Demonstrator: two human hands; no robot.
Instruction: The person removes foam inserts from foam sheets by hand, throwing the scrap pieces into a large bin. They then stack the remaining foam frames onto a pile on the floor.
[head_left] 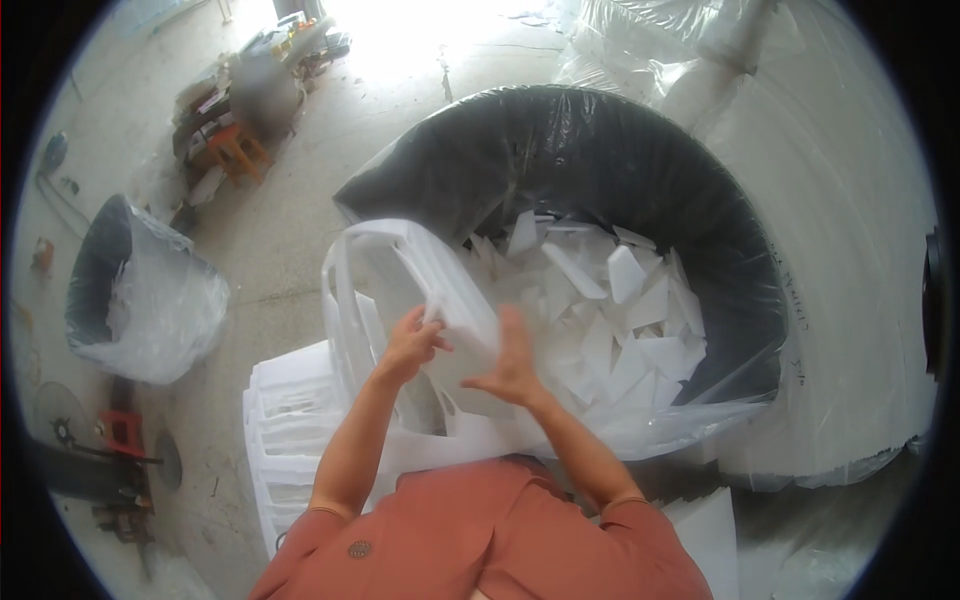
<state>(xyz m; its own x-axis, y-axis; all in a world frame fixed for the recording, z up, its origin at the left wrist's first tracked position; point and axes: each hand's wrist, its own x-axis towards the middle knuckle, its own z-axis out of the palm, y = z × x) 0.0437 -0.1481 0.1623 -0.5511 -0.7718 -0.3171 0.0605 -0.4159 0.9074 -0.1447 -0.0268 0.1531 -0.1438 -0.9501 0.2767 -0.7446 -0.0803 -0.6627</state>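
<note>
In front of my body, a bent white foam sheet [455,290] with long cut-out openings arches upward. My left hand [408,347] has its fingers curled at the sheet's inner edge and appears to grip it. My right hand [512,368] is beside the sheet's right side, thumb and fingers spread apart and slightly blurred; nothing shows in it. Under and left of the arch lies a stack of white foam sheets [290,400] with slots. Right of my right hand, many white foam offcuts [600,300] fill a large dark plastic bag [620,140].
Clear plastic-wrapped bulk [840,250] stands along the right. A smaller bag [165,310] with pale contents is on the left floor, near a red stool [122,432]. Farther back are an orange stool [238,150] and a cluttered table; a blurred patch hides part of it.
</note>
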